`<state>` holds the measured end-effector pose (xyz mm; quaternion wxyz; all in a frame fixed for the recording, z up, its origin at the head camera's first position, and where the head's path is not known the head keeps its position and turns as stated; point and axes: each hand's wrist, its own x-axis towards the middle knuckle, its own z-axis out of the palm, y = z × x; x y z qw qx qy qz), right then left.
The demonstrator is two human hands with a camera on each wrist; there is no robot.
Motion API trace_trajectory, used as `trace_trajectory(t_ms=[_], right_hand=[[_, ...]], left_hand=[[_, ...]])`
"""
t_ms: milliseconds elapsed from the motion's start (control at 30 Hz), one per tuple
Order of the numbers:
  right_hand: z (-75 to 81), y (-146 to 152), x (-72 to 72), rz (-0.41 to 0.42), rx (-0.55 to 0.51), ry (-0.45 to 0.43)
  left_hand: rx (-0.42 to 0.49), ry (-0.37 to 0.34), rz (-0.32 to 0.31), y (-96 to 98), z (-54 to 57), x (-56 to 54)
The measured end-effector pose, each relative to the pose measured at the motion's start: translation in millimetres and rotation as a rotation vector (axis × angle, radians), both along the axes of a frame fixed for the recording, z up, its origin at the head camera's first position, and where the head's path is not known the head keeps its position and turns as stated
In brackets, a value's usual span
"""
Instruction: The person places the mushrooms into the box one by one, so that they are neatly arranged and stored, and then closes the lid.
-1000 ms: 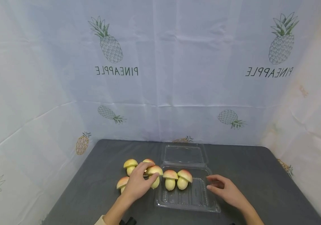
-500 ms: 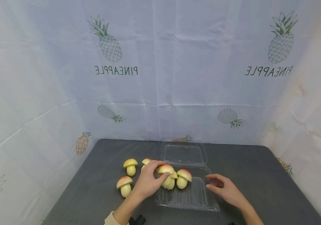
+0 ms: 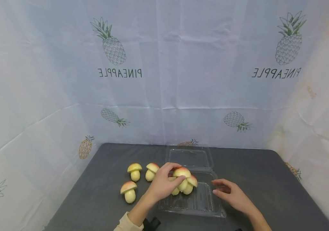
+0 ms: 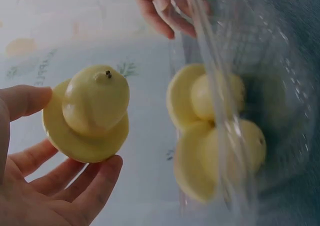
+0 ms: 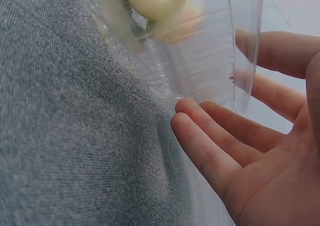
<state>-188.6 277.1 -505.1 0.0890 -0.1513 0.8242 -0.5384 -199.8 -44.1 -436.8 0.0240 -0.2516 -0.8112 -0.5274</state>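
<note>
My left hand (image 3: 164, 183) holds a yellow mushroom (image 3: 182, 172) with a reddish cap, thumb and fingers on the cap's edge, above the clear plastic container (image 3: 193, 210). In the left wrist view the held mushroom (image 4: 97, 101) shows its rounded stem end, apart from two others. Those two mushrooms, one nearer (image 4: 215, 158) and one farther (image 4: 205, 96), lie side by side in the container, partly hidden by my left hand in the head view. At the container's right side is my right hand (image 3: 231, 196), its fingers (image 5: 210, 156) extended by the clear wall and holding nothing.
Three more mushrooms lie on the dark table to the left: a back-left one (image 3: 134, 172), one beside it (image 3: 152, 171) and a nearer one (image 3: 129, 192). The container's clear lid (image 3: 189, 158) lies folded back. A pineapple-print curtain (image 3: 199, 80) surrounds the table.
My left hand has carried the mushroom to the right, from the container's left edge to above the two inside. The table mushrooms show more fully. My right hand stays in place.
</note>
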Motion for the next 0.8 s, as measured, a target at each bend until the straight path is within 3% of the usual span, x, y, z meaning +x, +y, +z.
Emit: trace_trajectory(t_ms=[367, 800], right_hand=[[-1.3, 2.8, -0.7, 0.018, -0.035, -0.023], [-3.2, 4.0, -1.0, 0.011, -0.045, 0.005]], left_hand=[[0.01, -0.043, -0.032, 30.6, -3.2, -5.4], [-0.033, -0.074, -0.028, 56.2, -11.1, -13.3]])
